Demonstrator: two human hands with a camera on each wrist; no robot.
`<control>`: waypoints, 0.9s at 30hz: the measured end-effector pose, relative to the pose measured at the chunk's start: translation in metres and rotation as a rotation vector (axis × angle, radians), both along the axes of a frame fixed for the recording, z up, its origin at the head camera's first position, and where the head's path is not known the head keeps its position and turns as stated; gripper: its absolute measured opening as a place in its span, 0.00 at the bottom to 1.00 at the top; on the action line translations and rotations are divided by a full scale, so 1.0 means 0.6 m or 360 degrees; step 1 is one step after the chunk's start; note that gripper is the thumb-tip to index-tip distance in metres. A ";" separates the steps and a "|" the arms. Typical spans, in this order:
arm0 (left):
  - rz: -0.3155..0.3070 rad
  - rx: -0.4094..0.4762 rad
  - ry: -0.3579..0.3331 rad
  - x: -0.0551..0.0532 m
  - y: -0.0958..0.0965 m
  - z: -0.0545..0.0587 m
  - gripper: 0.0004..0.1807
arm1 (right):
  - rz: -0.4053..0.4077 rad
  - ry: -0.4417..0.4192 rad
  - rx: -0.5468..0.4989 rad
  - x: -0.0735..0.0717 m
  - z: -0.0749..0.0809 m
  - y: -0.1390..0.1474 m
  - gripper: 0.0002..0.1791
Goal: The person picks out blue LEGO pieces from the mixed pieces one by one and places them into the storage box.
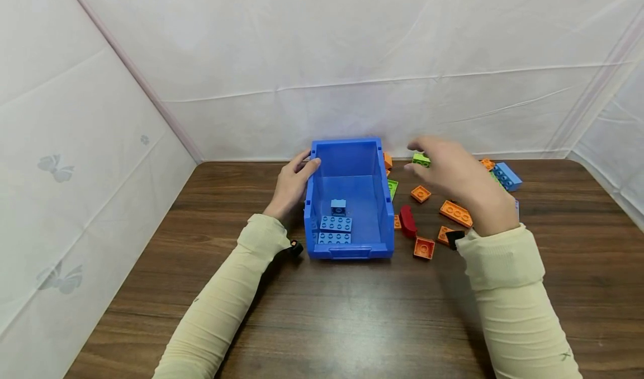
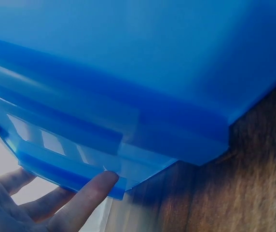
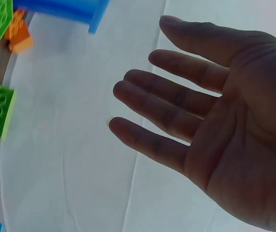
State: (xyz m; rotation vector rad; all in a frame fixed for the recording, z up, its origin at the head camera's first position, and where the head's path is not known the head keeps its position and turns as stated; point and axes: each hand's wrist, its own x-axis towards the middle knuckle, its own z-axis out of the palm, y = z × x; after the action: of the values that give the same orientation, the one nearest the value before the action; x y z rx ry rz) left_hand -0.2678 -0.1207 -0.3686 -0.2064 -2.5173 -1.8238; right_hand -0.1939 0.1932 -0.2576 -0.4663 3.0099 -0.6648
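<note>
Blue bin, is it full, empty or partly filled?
Partly filled: the head view shows three blue bricks in the bin, with much of its floor bare.

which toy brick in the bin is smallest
The small blue brick farthest back in the storage bin; the two longer bricks lie nearer its front.

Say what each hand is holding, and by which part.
The left hand holds the blue bin by its left wall, near the far corner; the right hand holds nothing.

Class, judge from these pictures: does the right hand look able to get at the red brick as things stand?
Probably yes: the right hand looks empty and near, and the red brick lies uncovered on the table, outside the blue bin.
</note>
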 end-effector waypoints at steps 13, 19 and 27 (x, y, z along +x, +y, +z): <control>0.0008 -0.0017 -0.0002 -0.001 -0.001 -0.002 0.36 | -0.0158 -0.0094 -0.0078 -0.023 -0.008 0.074 0.30; -0.0004 -0.0015 0.0000 -0.002 -0.001 -0.003 0.36 | -0.0207 -0.0083 -0.0096 -0.027 -0.018 0.114 0.32; -0.0013 -0.0004 0.0008 -0.002 -0.001 -0.002 0.36 | -0.0367 -0.0058 -0.0148 -0.022 -0.029 0.170 0.34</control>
State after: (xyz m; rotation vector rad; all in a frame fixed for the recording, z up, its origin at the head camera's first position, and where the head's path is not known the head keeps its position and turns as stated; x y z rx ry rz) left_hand -0.2689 -0.1214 -0.3697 -0.2212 -2.5189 -1.8211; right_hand -0.2069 0.2952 -0.2751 -0.1070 3.0349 -0.8194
